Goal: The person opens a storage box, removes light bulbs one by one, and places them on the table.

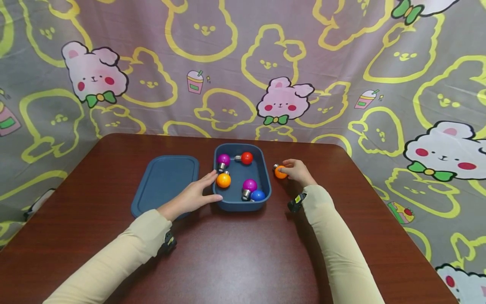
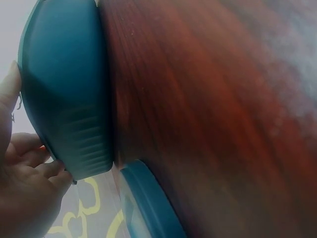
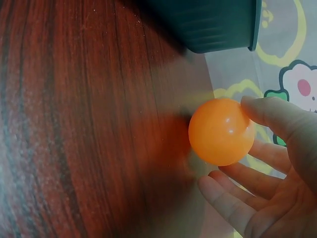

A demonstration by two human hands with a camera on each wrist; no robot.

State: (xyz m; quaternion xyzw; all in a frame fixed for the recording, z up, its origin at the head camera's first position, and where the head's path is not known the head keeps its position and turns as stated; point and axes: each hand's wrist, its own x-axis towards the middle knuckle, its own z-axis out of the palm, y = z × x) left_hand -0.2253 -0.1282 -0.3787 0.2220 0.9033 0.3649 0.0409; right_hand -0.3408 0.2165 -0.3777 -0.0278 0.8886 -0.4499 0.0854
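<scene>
My right hand [image 1: 298, 172] pinches an orange light bulb [image 1: 280, 172] between thumb and fingers, just right of the blue box [image 1: 240, 207]. The right wrist view shows this bulb's round orange globe [image 3: 220, 133] close over the table, with the thumb on its upper side. My left hand [image 1: 191, 196] rests on the near left corner of the box, fingers extended along the rim and thumb [image 1: 212, 198] over the front edge. Inside lie a red bulb [image 1: 247, 158], another orange bulb [image 1: 223, 180], a blue bulb [image 1: 258, 195] and two purple bulbs, one far left [image 1: 224, 159], one near right [image 1: 249, 185].
A flat blue lid [image 1: 167, 179] lies on the brown table [image 1: 243, 253] left of the box, partly under my left forearm in the head view. Behind the table hangs a patterned cloth [image 1: 228, 63] with rabbit figures.
</scene>
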